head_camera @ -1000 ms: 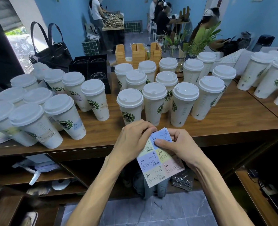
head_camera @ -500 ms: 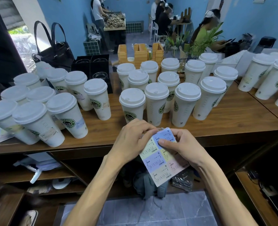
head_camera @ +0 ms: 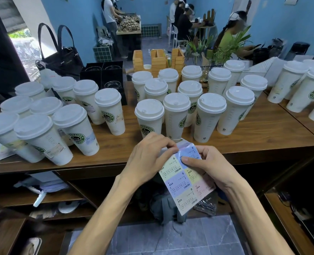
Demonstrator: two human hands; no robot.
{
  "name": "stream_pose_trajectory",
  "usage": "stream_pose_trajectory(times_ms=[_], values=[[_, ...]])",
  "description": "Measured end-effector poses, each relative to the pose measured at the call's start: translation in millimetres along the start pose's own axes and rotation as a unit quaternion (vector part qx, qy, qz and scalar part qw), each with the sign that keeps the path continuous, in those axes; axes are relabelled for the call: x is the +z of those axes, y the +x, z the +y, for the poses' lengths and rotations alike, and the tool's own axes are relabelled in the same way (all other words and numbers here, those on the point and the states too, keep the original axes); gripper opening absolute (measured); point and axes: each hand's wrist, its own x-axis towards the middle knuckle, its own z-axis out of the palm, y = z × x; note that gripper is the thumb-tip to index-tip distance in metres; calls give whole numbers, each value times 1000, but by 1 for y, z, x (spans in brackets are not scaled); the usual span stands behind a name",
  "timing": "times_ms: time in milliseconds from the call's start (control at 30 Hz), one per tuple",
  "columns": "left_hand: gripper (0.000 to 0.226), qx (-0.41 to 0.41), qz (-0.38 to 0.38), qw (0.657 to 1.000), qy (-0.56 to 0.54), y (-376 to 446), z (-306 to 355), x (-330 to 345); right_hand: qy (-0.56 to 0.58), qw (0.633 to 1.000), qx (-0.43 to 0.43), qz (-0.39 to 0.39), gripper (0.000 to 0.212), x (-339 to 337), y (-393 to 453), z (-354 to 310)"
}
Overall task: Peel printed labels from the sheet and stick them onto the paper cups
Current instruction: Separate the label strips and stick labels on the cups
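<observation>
A label sheet [head_camera: 183, 183] with pastel blue, yellow, green and pink printed labels hangs in front of the counter edge. My left hand [head_camera: 150, 157] pinches the upper corner of the blue label [head_camera: 188, 153], whose top curls up off the sheet. My right hand [head_camera: 206, 164] grips the sheet's right side, thumb pressed on the blue label. Just beyond, several white lidded paper cups [head_camera: 148, 116] with green logos stand in a middle cluster. A left group of cups [head_camera: 77, 127] carries stuck labels.
The wooden counter [head_camera: 259, 137] runs across the view. More cups [head_camera: 311, 89] stand at the right. A black handbag [head_camera: 60, 57] and black boxes [head_camera: 104, 74] sit at the back left. Wooden holders [head_camera: 158, 59] and plants stand behind. Shelves with clutter lie below. People work in the background.
The top edge of the blue label has lifted and curled off the sheet under my left fingers. Both hands stay at the same place near the counter edge.
</observation>
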Motion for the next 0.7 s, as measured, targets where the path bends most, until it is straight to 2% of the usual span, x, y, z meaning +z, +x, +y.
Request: stream_pose_trajectory(times_ms=[167,367,700], values=[[19,9,2,1000,16,0,0,1,17,1000,4,9,24,2,0,-2],[22,9,18,1000,15,-1,-2,1,9,1000,8,12,8,4,0,0],[12,-15,-9,1000,3,-2,-3,-4,-38,999,18,-5,18,1,1,-3]])
